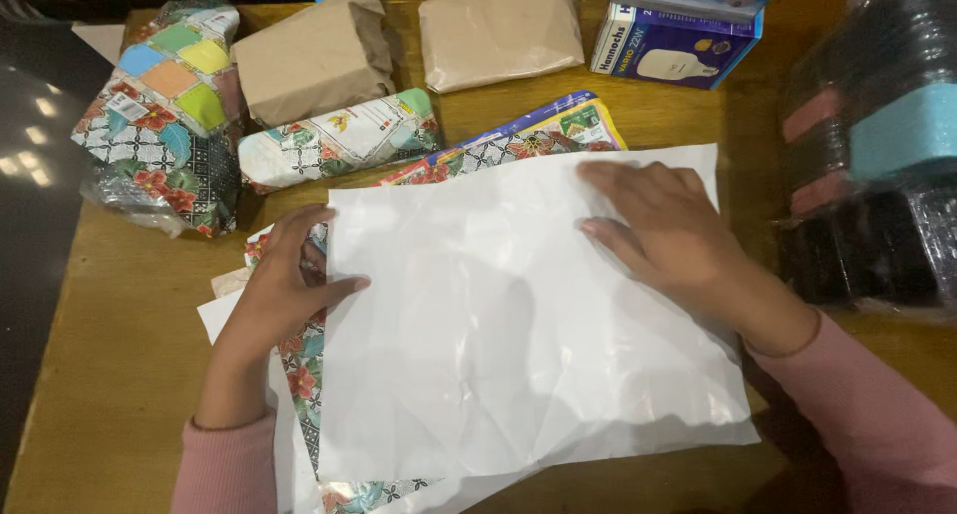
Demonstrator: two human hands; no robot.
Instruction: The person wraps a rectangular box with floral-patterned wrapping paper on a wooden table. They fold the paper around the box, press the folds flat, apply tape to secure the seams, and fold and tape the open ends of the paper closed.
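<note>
Centrally, both hands flat on white sheet (498,315), left grip (284,290) at its edge, right grip (663,220) open, brown parcels (314,60) behind.

A white sheet (498,315) hides most of the patterned wrapping paper (304,374) beneath it; the black plastic-wrapped stack (877,155) runs off the right edge; the blue box (673,40) is cropped at the top; the bench (120,374) is cut off below.
</note>
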